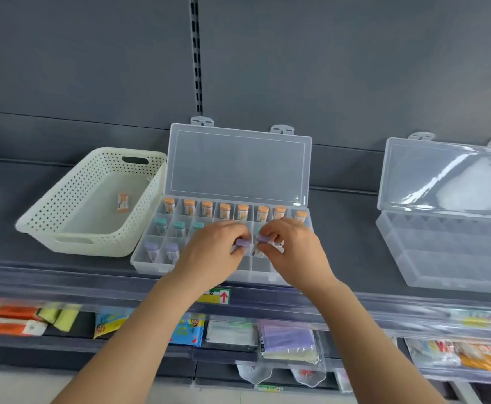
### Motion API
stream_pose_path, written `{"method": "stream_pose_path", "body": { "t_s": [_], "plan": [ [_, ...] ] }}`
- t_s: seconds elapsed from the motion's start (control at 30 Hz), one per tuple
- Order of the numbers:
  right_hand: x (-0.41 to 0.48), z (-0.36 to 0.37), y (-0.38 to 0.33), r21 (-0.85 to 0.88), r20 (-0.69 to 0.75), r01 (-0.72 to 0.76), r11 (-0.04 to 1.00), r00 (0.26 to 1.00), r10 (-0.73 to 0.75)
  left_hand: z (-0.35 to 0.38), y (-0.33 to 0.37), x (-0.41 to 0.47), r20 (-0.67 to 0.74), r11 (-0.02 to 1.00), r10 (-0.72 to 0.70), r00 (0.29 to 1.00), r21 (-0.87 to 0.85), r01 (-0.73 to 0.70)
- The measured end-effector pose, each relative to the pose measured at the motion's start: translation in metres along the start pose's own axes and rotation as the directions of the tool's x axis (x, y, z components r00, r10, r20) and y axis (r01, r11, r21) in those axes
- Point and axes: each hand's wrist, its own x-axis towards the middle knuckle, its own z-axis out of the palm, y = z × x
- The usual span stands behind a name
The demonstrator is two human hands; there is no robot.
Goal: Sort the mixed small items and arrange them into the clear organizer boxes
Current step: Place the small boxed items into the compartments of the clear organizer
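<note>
Your left hand [212, 252] and right hand [293, 249] meet over the open clear organizer box [148, 262], each pinching a purple-capped piece [242, 243], the two caps almost touching. The box's back row holds orange-capped pieces [207, 208], the middle row teal-capped ones [160, 223], and the front row two purple-capped ones [151, 249] at its left end. Just left of the box sits a white perforated basket [63, 228] with one orange piece [123, 202] inside. A second clear box [448, 258] stands open, well apart to your right.

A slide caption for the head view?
Left hand and right hand each hold a purple-capped item over the open organizer box.
</note>
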Motion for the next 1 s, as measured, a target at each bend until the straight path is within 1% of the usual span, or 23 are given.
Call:
{"method": "stream_pose_path", "body": {
  "t_s": [0.17, 0.4, 0.53, 0.63, 0.83, 0.9, 1.0],
  "plan": [
    [-0.009, 0.009, 0.015, -0.110, 0.065, -0.040, 0.993, 0.997, 0.047, 0.015, -0.002, 0.007, 0.117, 0.990, 0.006, 0.993, 0.136, -0.022],
    [-0.009, 0.020, 0.021, -0.193, 0.140, -0.020, 0.981, 0.989, 0.048, 0.021, -0.006, 0.012, 0.173, 0.963, -0.002, 0.985, 0.264, -0.044],
    [-0.009, 0.020, 0.021, -0.207, 0.155, -0.003, 0.978, 0.987, 0.036, 0.023, -0.007, 0.012, 0.177, 0.956, -0.016, 0.984, 0.291, -0.037],
    [-0.008, 0.018, 0.021, -0.220, 0.157, -0.017, 0.975, 0.986, 0.052, 0.022, -0.006, 0.013, 0.176, 0.957, -0.011, 0.984, 0.288, -0.041],
    [-0.003, 0.016, 0.015, -0.152, 0.105, -0.034, 0.988, 0.993, 0.050, 0.012, -0.006, 0.014, 0.191, 0.956, -0.036, 0.981, 0.291, -0.022],
    [0.003, 0.017, 0.011, -0.138, 0.095, -0.018, 0.990, 0.995, 0.031, 0.004, -0.009, 0.013, 0.171, 0.958, -0.048, 0.984, 0.288, -0.004],
    [0.016, 0.021, -0.001, -0.147, 0.069, 0.026, 0.989, 0.997, -0.016, -0.013, -0.020, 0.011, 0.090, 0.951, -0.061, 0.994, 0.307, 0.031]
  ]
}}
